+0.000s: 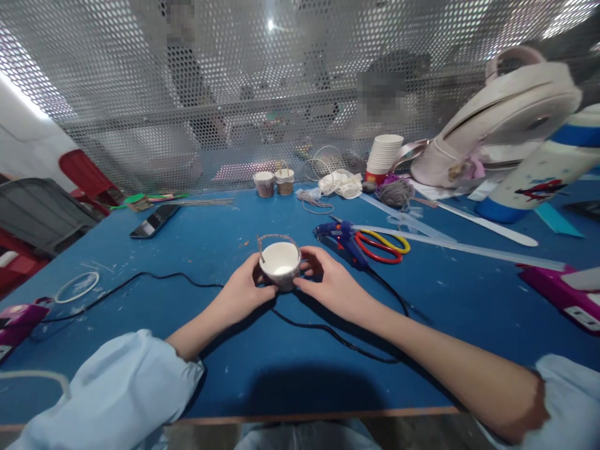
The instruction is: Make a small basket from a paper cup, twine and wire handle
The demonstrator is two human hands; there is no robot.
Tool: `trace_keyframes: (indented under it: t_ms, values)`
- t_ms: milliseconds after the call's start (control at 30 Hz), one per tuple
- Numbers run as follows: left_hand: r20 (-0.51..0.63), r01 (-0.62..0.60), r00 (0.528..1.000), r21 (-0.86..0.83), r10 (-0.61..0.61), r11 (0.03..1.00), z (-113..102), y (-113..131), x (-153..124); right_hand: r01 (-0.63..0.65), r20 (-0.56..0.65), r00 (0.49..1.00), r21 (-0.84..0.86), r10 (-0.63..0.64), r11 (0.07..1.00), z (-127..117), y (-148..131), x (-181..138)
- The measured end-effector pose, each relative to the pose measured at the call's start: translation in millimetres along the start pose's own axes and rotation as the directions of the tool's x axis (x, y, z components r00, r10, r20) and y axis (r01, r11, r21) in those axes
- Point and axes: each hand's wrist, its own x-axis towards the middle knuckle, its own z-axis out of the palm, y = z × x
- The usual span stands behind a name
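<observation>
A small white paper cup (280, 259) wrapped in grey twine, with a thin twine handle arched over its rim, sits at the middle of the blue table (197, 350). My left hand (246, 289) grips its left side. My right hand (328, 281) grips its right side, fingers curled round the wall. The cup's inside looks bare white.
A blue glue gun (342, 237) and red-yellow scissors (382, 245) lie just right of the cup, with a black cable (328, 331) running under my wrists. Two wrapped cups (274, 182), a stack of paper cups (384, 156), a twine ball (396, 192), a phone (154, 222), a bag (506, 119) and a bottle (539, 175) stand further back.
</observation>
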Motion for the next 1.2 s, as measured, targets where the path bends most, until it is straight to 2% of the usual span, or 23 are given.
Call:
trace_keyframes:
  t_ms: [300,567,733,1000,1200]
  values:
    - [-0.108,-0.048,0.992,0.141,0.064,0.989,3.7,-14.2,6.5,-0.033,-0.009,0.999,0.158,0.035,0.987,0.9,12.9,10.1]
    - [-0.082,-0.066,0.993,0.201,0.084,0.977,0.0,-19.8,10.2,-0.070,0.010,0.998,0.134,0.069,0.988,-1.5,15.1,12.9]
    - [-0.046,-0.078,0.995,0.107,0.083,0.991,-1.1,-19.1,9.8,-0.100,0.005,0.995,0.083,0.100,0.992,-8.1,9.7,9.0]
    - [-0.186,-0.015,0.982,0.053,0.025,0.998,2.0,-6.1,13.0,-0.056,0.086,0.995,0.074,0.049,0.996,-6.5,2.9,8.1]
    - [-0.286,-0.038,0.958,-0.127,0.000,0.991,-2.9,5.8,8.4,0.019,0.063,0.998,-0.149,-0.009,0.989,-6.0,5.4,5.9]
